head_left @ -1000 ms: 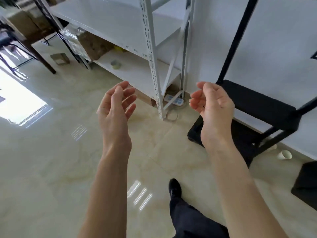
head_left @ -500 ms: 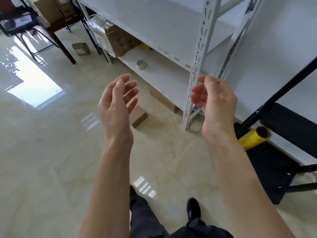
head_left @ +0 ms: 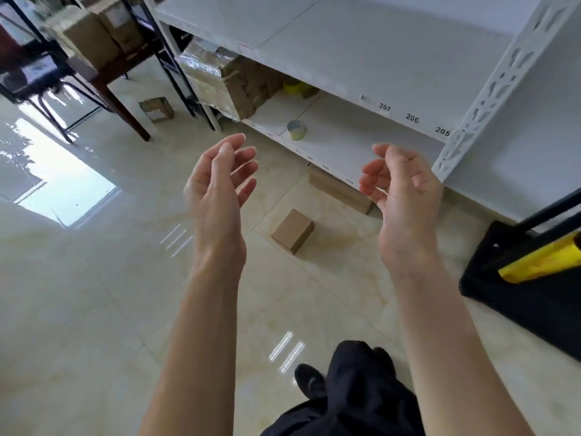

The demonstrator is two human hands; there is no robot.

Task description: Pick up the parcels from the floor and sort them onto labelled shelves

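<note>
— How are the hands placed?

— Both are raised in front of the body, forearms bare, palms turned toward each other. The left hand (head_left: 220, 187) has its fingers spread loosely and holds nothing. The right hand (head_left: 404, 196) is empty too, its fingers curled in a little more.

— And the parcels, how many?

— Three cardboard ones lie on the floor. From the left: a small box with a label (head_left: 156, 109) beside the leg of a dark wooden table (head_left: 103, 77); a small plain box (head_left: 293, 231) on the tiles, seen between the two hands and well below them; and a long flat box (head_left: 338, 188) partly tucked under the lowest shelf, its right end hidden by the right hand.

— What else is around?

— A white shelf unit (head_left: 361, 58) with numbers on its edge (207, 206 and 205 can be read). On the lower shelf sit a big box wrapped in clear film (head_left: 220, 80), one roll of tape (head_left: 296, 129), and something yellow (head_left: 295, 86) further back, too blurred to name. At the far right stands a black frame (head_left: 518, 297) with a yellow roll (head_left: 540, 262) lying on it. At the bottom, a dark trouser leg and a black shoe (head_left: 309, 380).
</note>
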